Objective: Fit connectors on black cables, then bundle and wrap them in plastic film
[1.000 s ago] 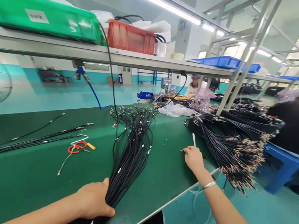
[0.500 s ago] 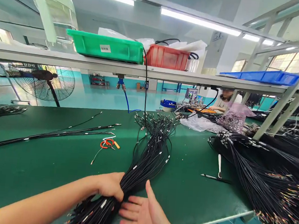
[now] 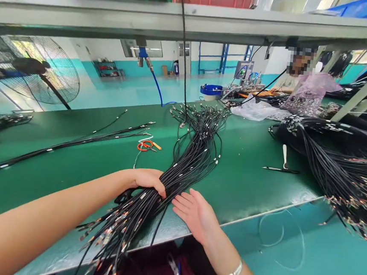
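Note:
A thick bundle of black cables (image 3: 187, 163) lies across the green table (image 3: 71, 174), its near ends fanning over the front edge. My left hand (image 3: 149, 180) is closed round the bundle near the table's edge. My right hand (image 3: 196, 213) lies flat and open on the table just right of the bundle, fingers stretched toward the cables and touching them.
Orange-handled pliers (image 3: 146, 145) and a row of single black cables (image 3: 67, 144) lie to the left. Tweezers (image 3: 280, 169) lie to the right, beside a big heap of black cables (image 3: 336, 155). A person sits at the far right. A fan (image 3: 31, 70) stands at the left.
My right hand came back from the tweezers to the bundle and now lies palm down beside it. The view has tilted downward. My left hand keeps its hold on the cables.

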### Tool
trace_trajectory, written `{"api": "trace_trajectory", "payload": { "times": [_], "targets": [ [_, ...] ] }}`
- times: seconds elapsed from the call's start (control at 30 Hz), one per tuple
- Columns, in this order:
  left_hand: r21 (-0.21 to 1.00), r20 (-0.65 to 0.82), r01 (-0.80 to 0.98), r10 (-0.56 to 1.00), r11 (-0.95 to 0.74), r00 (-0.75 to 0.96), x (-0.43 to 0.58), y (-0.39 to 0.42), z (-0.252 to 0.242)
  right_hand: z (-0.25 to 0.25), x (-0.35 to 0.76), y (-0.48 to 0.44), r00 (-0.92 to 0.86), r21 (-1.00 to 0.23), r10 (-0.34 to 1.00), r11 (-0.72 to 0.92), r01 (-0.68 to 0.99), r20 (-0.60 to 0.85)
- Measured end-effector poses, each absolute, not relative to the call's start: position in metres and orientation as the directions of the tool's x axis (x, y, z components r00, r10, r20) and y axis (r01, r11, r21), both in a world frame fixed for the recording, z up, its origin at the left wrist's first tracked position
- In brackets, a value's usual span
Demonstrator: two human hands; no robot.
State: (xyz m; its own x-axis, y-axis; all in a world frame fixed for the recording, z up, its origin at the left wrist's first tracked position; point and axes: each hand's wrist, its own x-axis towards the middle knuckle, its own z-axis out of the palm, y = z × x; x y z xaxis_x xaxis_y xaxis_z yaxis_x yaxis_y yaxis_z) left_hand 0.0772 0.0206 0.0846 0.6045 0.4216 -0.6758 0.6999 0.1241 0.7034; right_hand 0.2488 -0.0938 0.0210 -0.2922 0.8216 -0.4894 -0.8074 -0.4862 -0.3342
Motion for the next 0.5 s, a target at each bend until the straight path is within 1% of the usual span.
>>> {"api": "trace_trajectory", "payload": {
  "times": [0.1,0.23,0.27,0.33,0.4,0.43,0.47,0.5],
  "targets": [
    [0.720,-0.661,0.680,0.437,0.140,0.610,0.076,0.016,0.078,0.024,0.236,-0.089,-0.301,-0.368,0.835,-0.488,-0.791,-0.460],
    [0.702,-0.636,0.707,0.515,0.079,0.574,0.083,0.009,0.081,0.031,0.219,-0.076,-0.310,-0.417,0.887,-0.439,-0.796,-0.343],
    [0.682,-0.638,0.730,0.529,0.051,0.559,0.086,0.007,0.083,0.033,0.217,-0.075,-0.302,-0.452,0.903,-0.417,-0.789,-0.305],
    [0.615,-0.642,0.788,0.571,-0.014,0.511,0.093,0.003,0.087,0.035,0.213,-0.074,-0.269,-0.561,0.936,-0.352,-0.749,-0.228],
    [0.535,-0.614,0.840,0.643,-0.088,0.458,0.100,0.000,0.094,0.033,0.213,-0.074,-0.237,-0.656,0.952,-0.306,-0.690,-0.195],
    [0.498,-0.589,0.859,0.680,-0.121,0.437,0.103,-0.001,0.100,0.031,0.214,-0.073,-0.229,-0.665,0.951,-0.309,-0.680,-0.208],
    [0.468,-0.561,0.871,0.713,-0.148,0.422,0.104,-0.001,0.109,0.028,0.217,-0.070,-0.231,-0.635,0.943,-0.331,-0.698,-0.238],
    [0.448,-0.528,0.877,0.741,-0.171,0.414,0.105,-0.001,0.120,0.025,0.220,-0.066,-0.245,-0.565,0.929,-0.363,-0.741,-0.276]
  ]
}}
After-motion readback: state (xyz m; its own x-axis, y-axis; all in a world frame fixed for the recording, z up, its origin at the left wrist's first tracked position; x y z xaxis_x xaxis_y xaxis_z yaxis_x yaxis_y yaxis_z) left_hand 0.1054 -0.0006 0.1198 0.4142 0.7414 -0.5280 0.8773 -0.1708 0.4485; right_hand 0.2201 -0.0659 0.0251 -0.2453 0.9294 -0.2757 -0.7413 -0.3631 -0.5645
